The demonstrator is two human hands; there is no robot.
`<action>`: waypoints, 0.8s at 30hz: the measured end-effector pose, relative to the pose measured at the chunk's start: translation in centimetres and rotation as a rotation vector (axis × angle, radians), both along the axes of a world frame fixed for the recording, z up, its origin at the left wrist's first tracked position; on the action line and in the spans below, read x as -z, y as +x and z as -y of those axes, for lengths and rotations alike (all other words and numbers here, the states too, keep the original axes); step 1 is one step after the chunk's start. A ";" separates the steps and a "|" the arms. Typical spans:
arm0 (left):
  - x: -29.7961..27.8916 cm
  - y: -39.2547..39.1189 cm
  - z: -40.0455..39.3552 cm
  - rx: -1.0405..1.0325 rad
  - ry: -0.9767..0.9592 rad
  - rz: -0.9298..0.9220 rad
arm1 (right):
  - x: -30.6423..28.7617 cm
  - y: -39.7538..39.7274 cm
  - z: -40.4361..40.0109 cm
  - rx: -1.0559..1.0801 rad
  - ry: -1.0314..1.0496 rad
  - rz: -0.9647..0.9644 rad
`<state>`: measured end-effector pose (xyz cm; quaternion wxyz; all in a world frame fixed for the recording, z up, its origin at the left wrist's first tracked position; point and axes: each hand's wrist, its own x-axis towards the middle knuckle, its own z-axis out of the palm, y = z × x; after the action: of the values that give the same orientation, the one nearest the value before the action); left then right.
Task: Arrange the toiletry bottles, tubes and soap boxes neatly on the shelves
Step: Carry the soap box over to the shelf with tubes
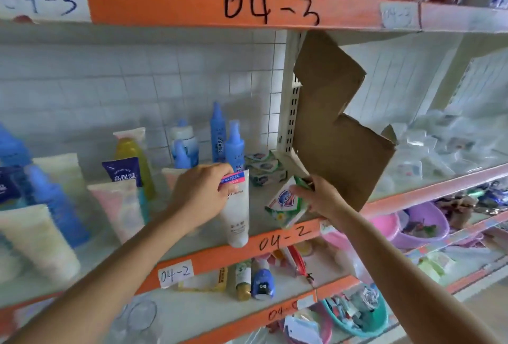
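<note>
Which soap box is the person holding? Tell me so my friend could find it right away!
Find the orange shelf edge marked 04-2, then go to its right end beside the brown cardboard sheet. The right hand pinches a white and green soap box with a blue shield logo. It is tilted and held by the hand, while the other soap boxes sit stacked at the back.

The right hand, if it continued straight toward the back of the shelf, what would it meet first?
Probably the stack of green-and-white soap boxes by the back wall. The right hand holds a green-and-white soap box and points that way; the brown cardboard piece hangs close beside it, and depth is unclear.
</note>
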<state>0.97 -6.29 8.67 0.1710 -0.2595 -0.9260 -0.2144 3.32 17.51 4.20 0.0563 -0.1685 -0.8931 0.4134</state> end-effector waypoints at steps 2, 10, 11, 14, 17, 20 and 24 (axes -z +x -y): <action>0.5 -0.1 -0.8 -0.046 0.000 0.015 | 1.2 -1.5 -1.0 0.025 -0.104 0.066; 0.7 -0.2 -2.4 -0.151 -0.002 0.008 | 4.1 -3.2 -2.0 -0.175 0.380 0.178; 0.7 -0.2 -2.4 -0.152 0.003 0.008 | 4.2 -3.0 -1.8 -0.253 0.422 0.168; 0.8 -0.1 -2.5 -0.145 0.029 0.010 | 4.3 -2.3 -0.9 -0.374 0.598 0.133; 0.7 0.0 -2.4 -0.166 0.042 0.013 | 5.1 -3.5 -0.2 -0.336 0.644 0.086; 0.6 0.3 -2.4 -0.198 0.043 -0.002 | 5.5 -5.2 0.4 -0.273 0.746 0.070; 0.5 0.8 -2.5 -0.216 0.050 0.010 | 5.4 -7.3 0.7 -0.262 0.697 0.067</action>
<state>1.80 -3.82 8.17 0.1951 -0.1527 -0.9437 -0.2191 -3.94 16.81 -1.21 0.0277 -0.0369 -0.9955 0.0825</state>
